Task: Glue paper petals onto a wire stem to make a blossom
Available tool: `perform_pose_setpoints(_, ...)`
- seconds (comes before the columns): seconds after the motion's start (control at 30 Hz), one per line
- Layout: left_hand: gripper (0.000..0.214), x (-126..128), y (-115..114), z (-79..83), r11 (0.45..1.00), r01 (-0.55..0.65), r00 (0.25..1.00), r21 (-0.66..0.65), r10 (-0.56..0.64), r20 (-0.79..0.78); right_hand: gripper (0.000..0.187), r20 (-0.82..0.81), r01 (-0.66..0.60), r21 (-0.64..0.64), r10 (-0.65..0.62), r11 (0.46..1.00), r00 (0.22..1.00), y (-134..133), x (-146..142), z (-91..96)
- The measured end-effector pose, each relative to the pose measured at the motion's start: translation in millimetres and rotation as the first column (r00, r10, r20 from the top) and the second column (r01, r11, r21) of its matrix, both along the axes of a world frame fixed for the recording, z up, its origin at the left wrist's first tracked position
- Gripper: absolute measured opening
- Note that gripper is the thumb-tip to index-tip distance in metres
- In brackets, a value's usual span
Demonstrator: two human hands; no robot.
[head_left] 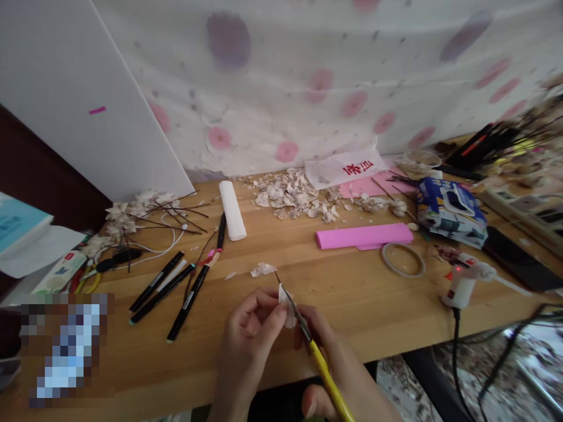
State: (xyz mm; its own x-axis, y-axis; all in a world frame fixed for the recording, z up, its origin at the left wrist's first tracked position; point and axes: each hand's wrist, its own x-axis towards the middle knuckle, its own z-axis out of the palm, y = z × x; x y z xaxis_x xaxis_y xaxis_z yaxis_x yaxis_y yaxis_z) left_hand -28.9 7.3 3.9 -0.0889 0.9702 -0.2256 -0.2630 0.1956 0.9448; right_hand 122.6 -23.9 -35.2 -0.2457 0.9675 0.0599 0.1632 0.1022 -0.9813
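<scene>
My left hand (255,334) pinches a small whitish petal-like piece (289,310) between thumb and fingers, low over the front of the wooden table (352,310). In my right hand (338,363) are scissors with a long yellow handle (324,369). Their thin metal blades lie along the piece, pointing up and left, and the tip reaches past it. How far the blades are apart cannot be made out. Just beyond the tip, a few cut petal scraps (264,269) rest on the wood.
Behind lies a heap of pale petals (294,193). Left are black markers (189,302), a white roll (232,211) and stemmed flowers (127,217). Right are folded pink paper (365,235), a tape ring (403,260), a wipes pack (452,205) and a corded glue gun (461,281).
</scene>
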Motion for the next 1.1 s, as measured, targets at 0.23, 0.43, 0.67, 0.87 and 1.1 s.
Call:
perform_pose_setpoints(0.23, 0.016, -7, 2, -2.1, 1.0, 0.015, 0.999, -0.017, -0.015, 0.04, 0.097, 0.006, -0.045, -0.084, 0.045, 0.995, 0.999, 2, -1, -0.1)
perform_pose_setpoints(0.43, 0.018, -12, 9, -4.4, 0.992, 0.123, 0.987, -0.021, -0.12, 0.109, 0.095, 0.025, -0.058, -0.122, 0.062, 0.991, 0.998, 6, 3, 5.5)
perform_pose_setpoints(0.67, 0.018, -14, 12, -6.2, 0.981, 0.19, 0.971, -0.047, -0.181, 0.156, 0.095, 0.015, -0.042, -0.142, 0.045, 0.989, 0.999, 0, 6, 7.2)
perform_pose_setpoints(0.87, 0.021, -19, 11, -6.8, 0.972, 0.236, 0.965, -0.022, -0.232, 0.124, 0.098, -0.024, -0.059, -0.217, 0.056, 0.974, 0.998, -3, 9, 0.7)
perform_pose_setpoints(1.1, 0.024, -14, 5, -7.7, 0.995, 0.101, 0.985, -0.001, -0.1, 0.141, 0.116, -0.119, -0.11, -0.288, 0.079, 0.951, 0.99, -10, 11, -21.6)
